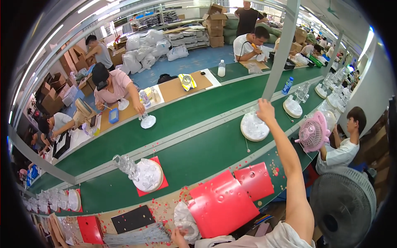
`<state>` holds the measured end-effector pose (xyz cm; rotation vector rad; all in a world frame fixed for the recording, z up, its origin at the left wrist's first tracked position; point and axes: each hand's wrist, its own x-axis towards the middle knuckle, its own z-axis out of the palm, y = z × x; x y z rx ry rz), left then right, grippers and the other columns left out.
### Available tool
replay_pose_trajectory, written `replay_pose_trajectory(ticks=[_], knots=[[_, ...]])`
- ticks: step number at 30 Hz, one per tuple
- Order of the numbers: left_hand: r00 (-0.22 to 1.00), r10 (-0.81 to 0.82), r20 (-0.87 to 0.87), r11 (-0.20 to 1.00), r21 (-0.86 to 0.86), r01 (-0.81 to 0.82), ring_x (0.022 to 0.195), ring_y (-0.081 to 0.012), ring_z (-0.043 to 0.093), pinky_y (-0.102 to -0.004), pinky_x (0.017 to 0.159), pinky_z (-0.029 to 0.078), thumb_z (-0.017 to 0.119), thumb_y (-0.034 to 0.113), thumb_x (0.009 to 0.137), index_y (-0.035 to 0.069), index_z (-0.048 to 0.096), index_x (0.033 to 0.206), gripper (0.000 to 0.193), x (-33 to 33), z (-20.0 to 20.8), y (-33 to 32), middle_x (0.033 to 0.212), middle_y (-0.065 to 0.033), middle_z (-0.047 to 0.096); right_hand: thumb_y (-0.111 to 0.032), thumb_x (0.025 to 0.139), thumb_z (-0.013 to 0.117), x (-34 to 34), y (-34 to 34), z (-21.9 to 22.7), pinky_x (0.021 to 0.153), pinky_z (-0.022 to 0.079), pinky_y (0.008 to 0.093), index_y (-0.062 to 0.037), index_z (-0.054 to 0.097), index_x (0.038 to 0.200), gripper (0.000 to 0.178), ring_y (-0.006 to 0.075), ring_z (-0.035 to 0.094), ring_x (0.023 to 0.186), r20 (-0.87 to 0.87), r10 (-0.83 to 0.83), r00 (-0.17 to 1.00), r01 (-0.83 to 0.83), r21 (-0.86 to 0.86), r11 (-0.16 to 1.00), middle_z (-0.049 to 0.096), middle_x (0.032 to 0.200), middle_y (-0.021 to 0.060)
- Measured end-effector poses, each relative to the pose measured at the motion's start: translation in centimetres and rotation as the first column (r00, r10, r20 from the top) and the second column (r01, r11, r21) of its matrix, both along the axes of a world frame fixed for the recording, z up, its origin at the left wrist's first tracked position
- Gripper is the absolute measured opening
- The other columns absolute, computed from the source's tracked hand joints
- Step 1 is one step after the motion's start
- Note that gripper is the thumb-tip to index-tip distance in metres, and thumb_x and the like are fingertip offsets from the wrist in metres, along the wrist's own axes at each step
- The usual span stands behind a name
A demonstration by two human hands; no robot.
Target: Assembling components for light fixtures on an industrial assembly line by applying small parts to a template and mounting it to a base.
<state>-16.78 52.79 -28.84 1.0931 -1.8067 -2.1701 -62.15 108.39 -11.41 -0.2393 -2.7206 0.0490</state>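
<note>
My right hand [265, 110] is stretched far forward over the green conveyor belt, its fingers closed at the top of a clear glass-like piece. That piece stands on a round pale base [254, 134] covered with crinkled clear material, and a thin cord with a small tag hangs from the base. My left hand [178, 238] is low at the near edge, fingers bent in beside a white ring-shaped item [187, 230]; what they hold is hidden. Near it lies a large glossy red sheet [223, 204]. Further left, another round base with a clear bottle-shaped piece [148, 175] rests on a red sheet.
Red and black sheets [132, 219], scattered small red discs and a bundle of grey strips [136, 235] cover the near worktop. More clear pieces stand at the right [292, 106] and far left. A metal post [281, 53], pink fan [313, 131] and black fan [343, 206] stand close. Co-workers sit opposite.
</note>
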Motion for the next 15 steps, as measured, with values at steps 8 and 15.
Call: replay_pose_trajectory(ticks=[8, 15], knots=[[0.957, -0.271, -0.104, 0.953, 0.109, 0.282, 0.087, -0.0240, 0.072, -0.0366, 0.078, 0.056, 0.053, 0.034, 0.104, 0.009, 0.060, 0.118, 0.030, -1.4, 3.1, -1.8, 0.106, -0.0098, 0.072, -0.010, 0.066, 0.080, 19.0, -16.5, 16.9, 0.083, 0.055, 0.0429, -0.0107, 0.060, 0.109, 0.047, 0.0323, 0.058, 0.108, -0.200, 0.639, 0.743, -0.621, 0.151, 0.769, 0.061, 0.107, 0.0098], [0.906, 0.010, -0.422, 0.325, 0.859, 0.397, 0.142, -0.0479, 0.035, -0.0751, 0.105, 0.032, 0.050, 0.077, 0.087, 0.025, 0.026, 0.160, 0.092, -1.7, 12.0, -3.4, 0.159, -0.0216, 0.031, 0.003, 0.064, 0.087, 36.2, -22.5, 24.8, 0.086, 0.058, 0.0375, -0.0007, 0.062, 0.114, 0.056, 0.0311, 0.066, 0.111, -0.353, 0.830, 0.432, -0.877, 0.052, 0.478, 0.067, 0.120, 0.0200]])
